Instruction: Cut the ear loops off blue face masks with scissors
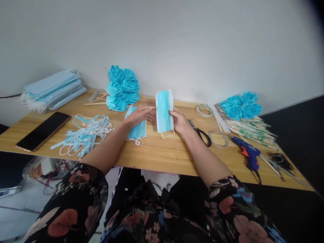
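Right of the held mask (165, 109), a bundle (253, 131) bears blurred green markings.

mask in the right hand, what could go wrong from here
The scissors lie close to the right hand, so the mask might brush against them. The glue gun has a cord running to the front edge of the table; a snag could drag it off.

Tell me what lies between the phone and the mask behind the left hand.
In the head view, a loose tangle of white loops and blue strips lies between the phone and that mask; the left forearm also crosses there.
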Motion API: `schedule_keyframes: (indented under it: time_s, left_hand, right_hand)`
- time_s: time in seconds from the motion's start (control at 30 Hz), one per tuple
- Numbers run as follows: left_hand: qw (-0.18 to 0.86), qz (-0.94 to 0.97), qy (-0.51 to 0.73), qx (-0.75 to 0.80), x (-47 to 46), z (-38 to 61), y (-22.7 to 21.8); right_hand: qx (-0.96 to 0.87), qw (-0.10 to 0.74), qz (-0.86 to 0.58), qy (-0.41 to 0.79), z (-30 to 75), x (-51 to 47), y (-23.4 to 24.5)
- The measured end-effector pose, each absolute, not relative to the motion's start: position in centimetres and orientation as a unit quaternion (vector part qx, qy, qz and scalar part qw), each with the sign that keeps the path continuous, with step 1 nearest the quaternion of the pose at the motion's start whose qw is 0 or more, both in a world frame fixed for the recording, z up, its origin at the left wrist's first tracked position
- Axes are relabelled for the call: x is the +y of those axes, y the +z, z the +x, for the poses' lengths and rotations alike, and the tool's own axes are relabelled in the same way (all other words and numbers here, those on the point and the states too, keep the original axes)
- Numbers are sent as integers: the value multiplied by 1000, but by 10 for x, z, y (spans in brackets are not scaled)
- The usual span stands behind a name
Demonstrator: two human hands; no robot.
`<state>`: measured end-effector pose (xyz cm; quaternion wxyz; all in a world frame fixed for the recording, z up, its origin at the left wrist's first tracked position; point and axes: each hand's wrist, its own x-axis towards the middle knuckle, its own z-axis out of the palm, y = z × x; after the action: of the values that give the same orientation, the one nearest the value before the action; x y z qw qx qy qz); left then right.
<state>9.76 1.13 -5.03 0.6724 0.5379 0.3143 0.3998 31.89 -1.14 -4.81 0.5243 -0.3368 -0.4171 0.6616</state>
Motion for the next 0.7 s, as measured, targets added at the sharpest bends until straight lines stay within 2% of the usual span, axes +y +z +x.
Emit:
schedule_keyframes:
  time_s: [0.27,0.53,0.7]
  left_hand:
    - [680,516,403,330,11,97,-47]
    - [680,514,400,335,12,95,-49]
    - [680,521,403,322,11,94,-53]
  right_hand:
    - [-402,544,-301,672,326,-21,-38]
    - [-374,570,-297,669,316,-9,-49]
    - [-379,555,-290,681,314,-12,-47]
